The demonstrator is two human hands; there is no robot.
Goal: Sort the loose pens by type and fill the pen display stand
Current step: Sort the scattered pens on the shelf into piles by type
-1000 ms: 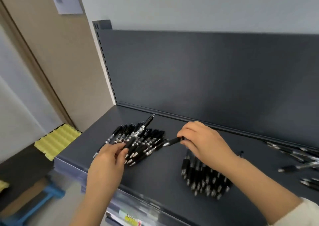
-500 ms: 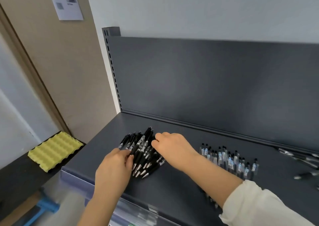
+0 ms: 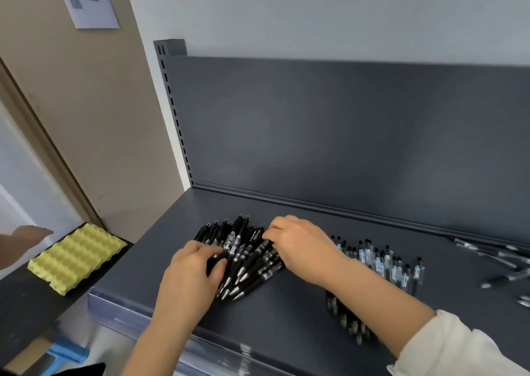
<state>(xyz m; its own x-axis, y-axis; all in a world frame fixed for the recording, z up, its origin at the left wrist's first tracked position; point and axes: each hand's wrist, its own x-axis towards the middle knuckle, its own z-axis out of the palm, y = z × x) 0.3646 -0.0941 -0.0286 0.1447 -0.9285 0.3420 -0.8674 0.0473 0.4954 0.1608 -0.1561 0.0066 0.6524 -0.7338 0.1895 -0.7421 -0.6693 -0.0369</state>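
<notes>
Dark shelf (image 3: 301, 318) w/ tall back panel (image 3: 344, 131). Yellow tray (image 3: 77, 258) sits off to the L on a lower ledge, well apart. No display stand in view.

On the shelf, L of centre: heap of black pens (image 3: 249, 258), tips fanned toward the front edge, several stacked on each other. Just R of it is a row of clear pens (image 3: 381, 261), partly behind the R forearm. More loose pens (image 3: 499, 261) lie far R, blurred.

L hand (image 3: 189, 278) cups the heap's L side, fingers curled, thumb pressed into the barrels. R hand (image 3: 301, 246) curls over the heap's R side, fingertips on the pens; can't tell if it pinches a single one.

Handling, prob: pens are light, stiff, smooth plastic, and round, so they roll and slide over each other. Best squeezed as a bundle from both sides at mid-barrel, not by tips or clips. A loose hold likely sheds the outer ones.
</notes>
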